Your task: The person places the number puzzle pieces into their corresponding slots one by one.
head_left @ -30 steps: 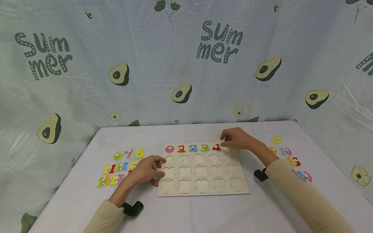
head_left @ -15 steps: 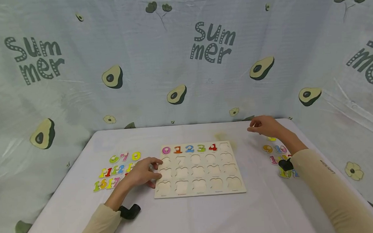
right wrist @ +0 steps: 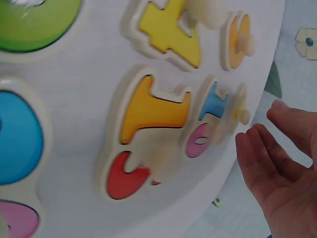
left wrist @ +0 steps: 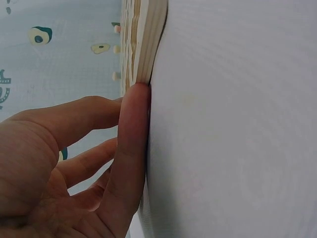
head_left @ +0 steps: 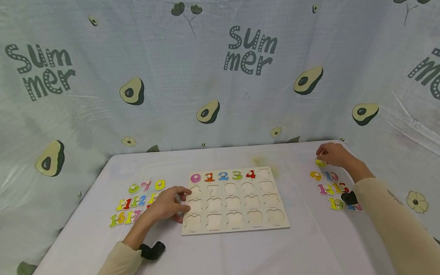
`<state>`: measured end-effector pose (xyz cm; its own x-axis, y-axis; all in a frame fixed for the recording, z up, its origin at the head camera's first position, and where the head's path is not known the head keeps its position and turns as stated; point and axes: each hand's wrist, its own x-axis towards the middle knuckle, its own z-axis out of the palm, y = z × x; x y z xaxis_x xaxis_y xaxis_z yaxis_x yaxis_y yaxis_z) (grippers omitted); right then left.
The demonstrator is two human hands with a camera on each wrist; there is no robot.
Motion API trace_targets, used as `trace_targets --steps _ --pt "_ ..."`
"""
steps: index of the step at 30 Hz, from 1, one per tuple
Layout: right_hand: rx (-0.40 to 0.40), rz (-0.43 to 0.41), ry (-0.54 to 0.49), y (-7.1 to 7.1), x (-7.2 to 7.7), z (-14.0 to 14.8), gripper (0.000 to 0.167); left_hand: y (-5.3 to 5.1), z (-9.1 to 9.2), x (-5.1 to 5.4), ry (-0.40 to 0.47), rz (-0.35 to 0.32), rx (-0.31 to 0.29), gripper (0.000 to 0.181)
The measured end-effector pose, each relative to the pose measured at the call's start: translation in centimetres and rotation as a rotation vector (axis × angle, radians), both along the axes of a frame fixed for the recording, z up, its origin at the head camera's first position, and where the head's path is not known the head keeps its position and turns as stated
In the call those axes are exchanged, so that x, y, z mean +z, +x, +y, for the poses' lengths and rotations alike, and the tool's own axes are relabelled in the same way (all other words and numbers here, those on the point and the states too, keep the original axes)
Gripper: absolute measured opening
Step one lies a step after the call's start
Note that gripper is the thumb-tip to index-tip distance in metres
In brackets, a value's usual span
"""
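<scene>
A pale wooden number puzzle board (head_left: 236, 232) lies mid-table, with pieces 0 to 4 seated in its top row. My left hand (head_left: 170, 203) rests at the board's left edge. In the left wrist view, one of its fingertips touches the board's side (left wrist: 152, 44) and the other fingers are loosely extended. At the far right, my right hand (head_left: 335, 154) is just over a yellow piece (head_left: 320, 163). In the right wrist view, its thumb and fingers stand apart, close to the small yellow knobbed piece (right wrist: 239, 110), with nothing visible between them.
Number pieces lie in rows on both sides of the board: a green 6 (head_left: 134, 188) and others at left, an orange 9 (head_left: 315, 175) and a green-yellow 19 (head_left: 336, 204) at right. A printed cloth (head_left: 217, 73) hangs behind the white table (head_left: 224, 258).
My right hand has gone from the board's top right corner over to the yellow piece at the far right. The left hand stays at the board's edge. The head view has shifted slightly.
</scene>
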<state>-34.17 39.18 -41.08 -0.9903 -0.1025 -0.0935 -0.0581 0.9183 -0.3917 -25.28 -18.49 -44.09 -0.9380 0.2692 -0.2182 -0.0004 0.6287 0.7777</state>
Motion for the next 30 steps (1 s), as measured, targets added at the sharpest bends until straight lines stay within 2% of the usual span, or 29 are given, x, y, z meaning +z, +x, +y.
trace_targets --steps 10,17,21,26,30 --pt "-0.035 -0.001 0.063 0.0 -1.0 0.0 0.019 -0.1 -0.1 -0.1 0.013 -0.011 0.001 0.049" --pt "-0.047 0.035 0.064 0.0 -1.2 -0.2 0.018 0.0 0.0 0.0 0.011 -0.011 0.006 0.049" --pt "-0.064 0.028 0.046 0.0 -1.4 -0.1 0.019 0.0 0.1 0.1 0.013 -0.012 0.004 0.049" --pt "-0.063 0.013 0.028 0.0 -1.4 0.0 0.020 0.0 0.0 0.1 0.017 -0.007 -0.005 0.049" --pt "-0.038 0.031 0.031 -0.2 -0.9 -0.1 0.019 -0.1 0.1 0.0 0.008 0.002 -0.005 0.049"
